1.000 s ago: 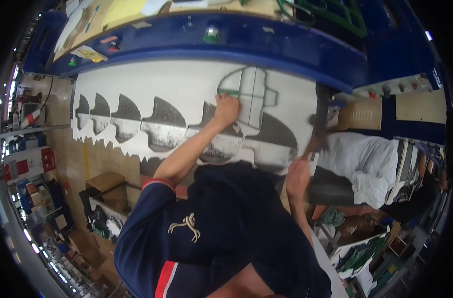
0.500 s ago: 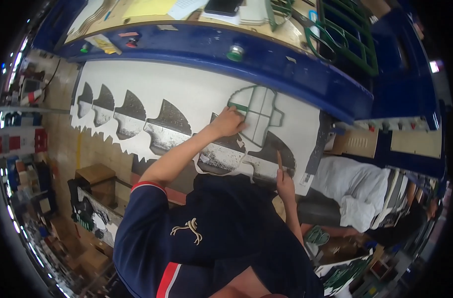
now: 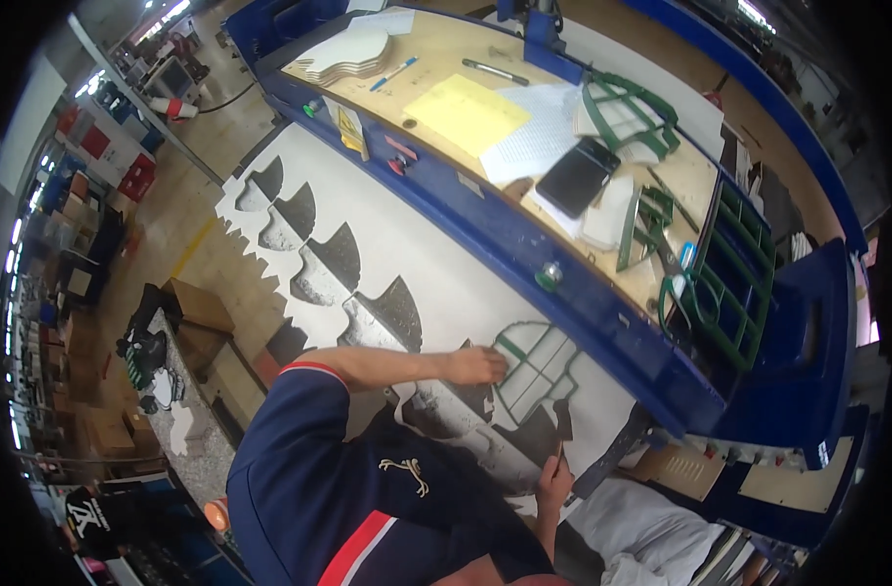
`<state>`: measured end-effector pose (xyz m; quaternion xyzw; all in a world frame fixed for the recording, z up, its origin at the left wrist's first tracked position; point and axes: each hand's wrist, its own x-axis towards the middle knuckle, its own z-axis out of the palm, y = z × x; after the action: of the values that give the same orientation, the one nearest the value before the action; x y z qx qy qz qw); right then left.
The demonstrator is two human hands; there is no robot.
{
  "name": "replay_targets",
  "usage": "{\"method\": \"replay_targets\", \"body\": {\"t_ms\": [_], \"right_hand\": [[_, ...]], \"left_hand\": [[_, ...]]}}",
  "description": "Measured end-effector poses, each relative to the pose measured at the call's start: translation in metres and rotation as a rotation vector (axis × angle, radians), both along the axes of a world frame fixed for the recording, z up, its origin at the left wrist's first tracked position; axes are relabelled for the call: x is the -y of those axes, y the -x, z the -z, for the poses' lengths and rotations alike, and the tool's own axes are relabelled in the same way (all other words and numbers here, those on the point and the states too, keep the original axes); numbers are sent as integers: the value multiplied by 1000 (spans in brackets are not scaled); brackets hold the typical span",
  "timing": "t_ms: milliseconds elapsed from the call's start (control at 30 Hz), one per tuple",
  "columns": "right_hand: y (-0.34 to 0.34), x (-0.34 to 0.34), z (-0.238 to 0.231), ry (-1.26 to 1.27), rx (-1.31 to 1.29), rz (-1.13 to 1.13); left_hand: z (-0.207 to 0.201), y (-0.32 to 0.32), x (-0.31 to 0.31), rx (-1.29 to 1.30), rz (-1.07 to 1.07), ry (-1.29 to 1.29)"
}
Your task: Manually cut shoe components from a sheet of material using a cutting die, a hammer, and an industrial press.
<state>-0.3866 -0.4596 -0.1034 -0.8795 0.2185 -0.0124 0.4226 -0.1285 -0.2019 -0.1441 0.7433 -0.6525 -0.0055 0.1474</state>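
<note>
Since it looks thin-walled metal, green die (image 3: 532,366): stiff, lightish, we judge; hold its rim.
Left hand (image 3: 478,366): fingers touch it; clamping, we can't tell.
Right hand (image 3: 555,480): fingers clamped on hammer (image 3: 563,424).

A flat open strip of white sheet (image 3: 456,278) runs between the blue beam (image 3: 446,217) and the dark cut-outs (image 3: 392,311). The beam bars the far side; the die (image 3: 536,366) leaves little room beside it. The left hand (image 3: 478,365) blocks the die's left edge, the right hand's (image 3: 555,481) tool (image 3: 563,422) its near right, the torso (image 3: 368,479) the near side.
</note>
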Motion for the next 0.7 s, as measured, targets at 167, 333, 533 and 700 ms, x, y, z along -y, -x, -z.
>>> {"method": "replay_targets", "body": {"t_ms": [167, 333, 533, 700], "right_hand": [[-78, -27, -97, 154, 92, -96], [-215, -118, -215, 449, 372, -200], [-394, -209, -281, 528, 231, -235], [-484, -233, -297, 678, -140, -445]], "left_hand": [[17, -8, -10, -100, 19, 65], [39, -18, -7, -233, 47, 321], [8, -75, -88, -335, -353, 685], [22, -132, -179, -440, -670, 677]]}}
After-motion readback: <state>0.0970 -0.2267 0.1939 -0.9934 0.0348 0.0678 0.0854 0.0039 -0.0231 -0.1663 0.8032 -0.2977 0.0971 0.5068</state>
